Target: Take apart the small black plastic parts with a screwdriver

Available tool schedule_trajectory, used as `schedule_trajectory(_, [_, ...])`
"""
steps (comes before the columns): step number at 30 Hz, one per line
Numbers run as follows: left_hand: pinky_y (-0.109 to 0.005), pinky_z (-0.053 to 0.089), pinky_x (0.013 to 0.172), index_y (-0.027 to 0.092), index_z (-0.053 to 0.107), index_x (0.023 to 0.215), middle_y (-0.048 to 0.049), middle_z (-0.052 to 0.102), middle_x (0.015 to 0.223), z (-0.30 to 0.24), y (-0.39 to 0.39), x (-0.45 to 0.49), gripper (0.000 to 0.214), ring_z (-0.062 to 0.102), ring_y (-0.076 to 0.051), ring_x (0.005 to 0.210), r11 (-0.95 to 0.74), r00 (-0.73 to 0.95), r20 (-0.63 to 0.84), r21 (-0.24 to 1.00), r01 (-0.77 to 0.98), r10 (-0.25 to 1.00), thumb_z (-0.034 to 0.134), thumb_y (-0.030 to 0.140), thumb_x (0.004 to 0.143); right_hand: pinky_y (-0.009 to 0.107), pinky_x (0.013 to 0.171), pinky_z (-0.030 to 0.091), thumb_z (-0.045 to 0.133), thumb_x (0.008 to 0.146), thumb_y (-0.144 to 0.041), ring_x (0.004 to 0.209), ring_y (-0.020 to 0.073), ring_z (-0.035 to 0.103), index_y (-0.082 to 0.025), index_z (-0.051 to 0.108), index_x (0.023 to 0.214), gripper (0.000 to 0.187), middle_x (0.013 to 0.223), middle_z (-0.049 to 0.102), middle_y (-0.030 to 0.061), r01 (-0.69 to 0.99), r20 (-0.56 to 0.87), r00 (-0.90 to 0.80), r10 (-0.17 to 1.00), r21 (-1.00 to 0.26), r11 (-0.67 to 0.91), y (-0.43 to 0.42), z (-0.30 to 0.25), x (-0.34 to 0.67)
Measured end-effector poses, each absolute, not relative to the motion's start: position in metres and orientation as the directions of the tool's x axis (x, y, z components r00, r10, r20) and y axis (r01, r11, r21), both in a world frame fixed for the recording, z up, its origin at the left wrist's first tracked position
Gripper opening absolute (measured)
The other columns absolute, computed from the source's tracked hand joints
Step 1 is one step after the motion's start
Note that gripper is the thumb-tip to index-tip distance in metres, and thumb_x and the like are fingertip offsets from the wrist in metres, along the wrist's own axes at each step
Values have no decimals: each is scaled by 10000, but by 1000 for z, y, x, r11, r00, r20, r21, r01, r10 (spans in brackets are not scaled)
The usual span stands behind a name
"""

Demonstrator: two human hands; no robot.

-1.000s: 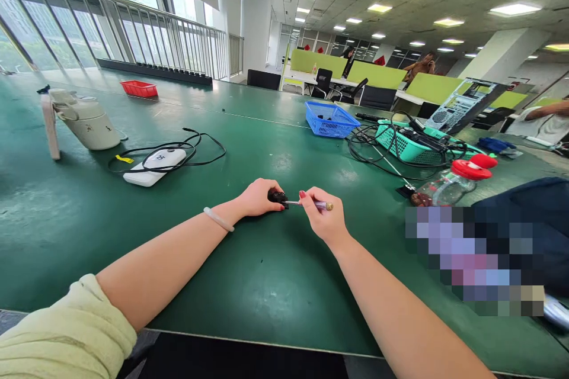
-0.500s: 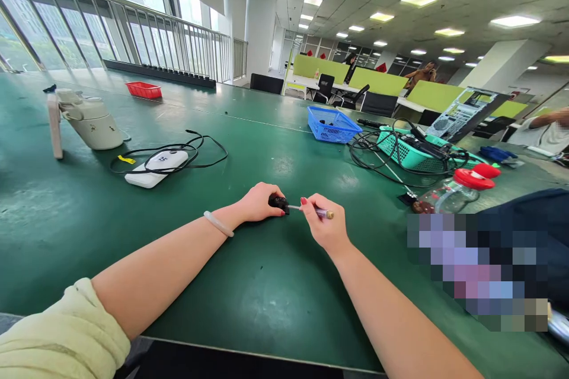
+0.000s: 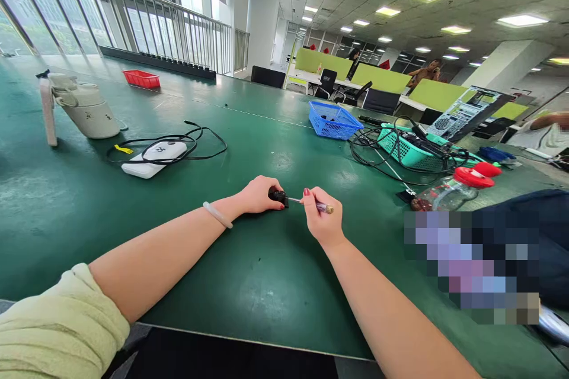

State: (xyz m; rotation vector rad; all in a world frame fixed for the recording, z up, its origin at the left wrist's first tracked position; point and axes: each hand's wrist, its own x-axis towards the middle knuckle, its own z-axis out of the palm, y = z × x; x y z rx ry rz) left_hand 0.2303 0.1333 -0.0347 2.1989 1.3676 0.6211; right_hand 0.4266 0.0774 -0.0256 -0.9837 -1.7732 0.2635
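Note:
My left hand (image 3: pixel 258 195) rests on the green table (image 3: pixel 249 284), fingers closed around a small black object (image 3: pixel 277 195) and pinning it down. My right hand (image 3: pixel 323 219) pinches a small screwdriver (image 3: pixel 311 204) with a clear purple handle and a brass end cap. The thin metal shaft points left and its tip meets the black object. Both forearms stretch out from the near table edge, and a pale bracelet sits on my left wrist.
A white power bank (image 3: pixel 153 158) with a coiled black cable and a cream kettle (image 3: pixel 86 108) lie at the left. A red tray (image 3: pixel 141 78), blue basket (image 3: pixel 333 121), teal basket (image 3: pixel 411 148) with cables and a red-capped bottle (image 3: pixel 448 188) stand beyond. Another person's arm (image 3: pixel 546 124) shows far right.
Both hands keep the same grip on the black object and the screwdriver. Only the camera view has shifted slightly.

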Motion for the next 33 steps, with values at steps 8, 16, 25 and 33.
schedule_trajectory(8, [-342,510,816,194,743,965,-48,762,976,-35,134,230,329,678,-234,904,-392,410,125,628,673,904,824,332,678,252,490,320,469,994,-424,471,99,391,-223,473,611,433,524,442,-43,468,693,-200,692,-553,689,80,-25,425])
schedule_trajectory(16, [-327,507,798,191,740,945,-39,762,940,-37,137,227,319,676,-216,868,-432,443,158,645,630,883,823,331,671,249,487,312,471,993,-381,470,95,379,-224,445,612,413,526,418,-51,459,693,-212,689,-552,696,80,-29,423])
schedule_trajectory(25, [-340,510,817,186,730,972,-41,760,936,-38,140,225,315,677,-214,873,-458,486,167,677,577,858,808,274,680,247,512,331,436,1039,-327,493,103,407,-214,500,620,438,553,448,-35,498,795,-342,501,-298,814,80,-34,429])
schedule_trajectory(33, [-342,517,856,184,750,984,-45,774,963,-40,139,225,316,688,-221,906,-475,493,188,677,562,850,799,262,681,302,559,281,487,1014,-232,544,142,369,-216,538,609,409,571,458,-9,616,826,-530,193,219,757,77,-36,418])
